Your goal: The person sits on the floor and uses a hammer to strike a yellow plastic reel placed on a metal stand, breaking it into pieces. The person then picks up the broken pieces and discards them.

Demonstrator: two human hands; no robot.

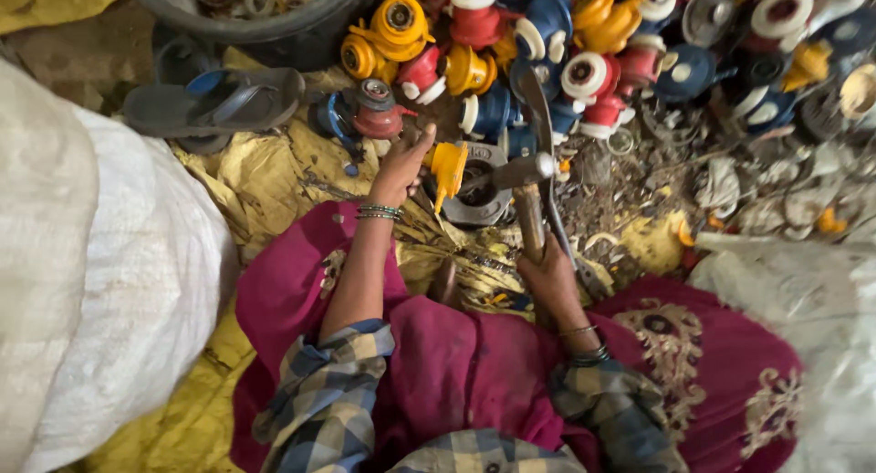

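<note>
We sat on the floor with a big white sack (pixel 82 281) at our left and a yellow sheet (pixel 265 176) spread under the work. A heap of plastic parts (pixel 584 44), red, blue, yellow and white, lay ahead of us across the top, and a dark tub (pixel 274 21) stood beyond a blue sandal (pixel 219 99). Grey scrap (pixel 639 163) littered the ground at the right.

Just before our knees lay a metal ring (pixel 479 199), serving as a rest. Our right hand (pixel 547 277) was closed around the wooden handle of a hammer (pixel 529 190), whose head hung over the ring. Our left hand (pixel 401 167) pinched a yellow part (pixel 449 167) between thumb and fingers, holding it against the ring's left edge, just beside the hammer head. Bangles (pixel 379 212) circled the left wrist.
</note>
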